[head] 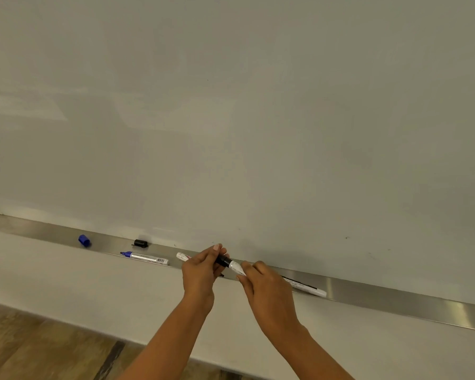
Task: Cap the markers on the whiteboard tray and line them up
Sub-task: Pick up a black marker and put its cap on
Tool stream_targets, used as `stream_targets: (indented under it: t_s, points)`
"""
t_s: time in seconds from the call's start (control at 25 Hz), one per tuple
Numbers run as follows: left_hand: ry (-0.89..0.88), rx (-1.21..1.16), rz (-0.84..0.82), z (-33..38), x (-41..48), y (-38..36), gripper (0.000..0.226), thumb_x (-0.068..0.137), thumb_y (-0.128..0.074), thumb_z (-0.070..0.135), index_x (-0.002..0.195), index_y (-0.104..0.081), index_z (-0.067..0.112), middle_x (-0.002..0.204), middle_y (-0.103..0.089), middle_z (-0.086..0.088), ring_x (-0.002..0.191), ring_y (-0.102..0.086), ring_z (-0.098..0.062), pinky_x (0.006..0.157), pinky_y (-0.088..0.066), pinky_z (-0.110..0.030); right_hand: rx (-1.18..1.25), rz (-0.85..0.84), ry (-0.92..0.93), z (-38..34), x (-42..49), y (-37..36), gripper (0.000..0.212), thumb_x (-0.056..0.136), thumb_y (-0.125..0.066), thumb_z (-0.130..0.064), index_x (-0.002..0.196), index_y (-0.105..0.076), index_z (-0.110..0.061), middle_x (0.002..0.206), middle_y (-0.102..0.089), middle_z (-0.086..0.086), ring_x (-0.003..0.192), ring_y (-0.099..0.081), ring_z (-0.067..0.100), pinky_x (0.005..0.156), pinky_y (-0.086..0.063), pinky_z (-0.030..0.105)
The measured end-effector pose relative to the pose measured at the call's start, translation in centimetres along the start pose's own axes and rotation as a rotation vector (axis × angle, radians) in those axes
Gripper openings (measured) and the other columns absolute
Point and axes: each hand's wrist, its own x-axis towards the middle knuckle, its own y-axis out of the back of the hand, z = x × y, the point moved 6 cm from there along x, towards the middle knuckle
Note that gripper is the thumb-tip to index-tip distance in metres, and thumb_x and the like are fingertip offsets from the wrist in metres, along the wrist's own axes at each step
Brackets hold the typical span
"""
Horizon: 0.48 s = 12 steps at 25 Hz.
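Observation:
I hold a white-barrelled black marker (237, 267) just above the metal tray (395, 300). My right hand (263, 289) grips its barrel. My left hand (202, 270) pinches the black cap (222, 260) at the marker's tip end. On the tray to the left lie an uncapped blue marker (144, 257), a loose blue cap (84, 240) and a loose black cap (141, 243). The end of another white marker (182, 256) shows behind my left hand. One more marker (306, 287) lies on the tray behind my right hand.
The whiteboard (231, 119) fills the view above the tray. Below the tray is a pale wall (80, 283), and a wooden floor (39, 349) shows at the bottom left.

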Motion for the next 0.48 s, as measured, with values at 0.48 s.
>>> stream_targets:
  t_s: [0.48]
  points:
    - [-0.106,0.085,0.037,0.9,-0.3,-1.1,0.015,0.090,-0.052,0.012,0.083,-0.066,0.010,0.078,-0.067,-0.006,0.075,-0.064,-0.020,0.079,-0.050,-0.029,0.282,-0.073,-0.172,0.4,0.3,0.2,0.025,0.090,-0.053,-0.027,0.112,-0.061,-0.017,0.072,-0.062,-0.001,0.053,-0.036,0.000,0.048,-0.018,0.010]
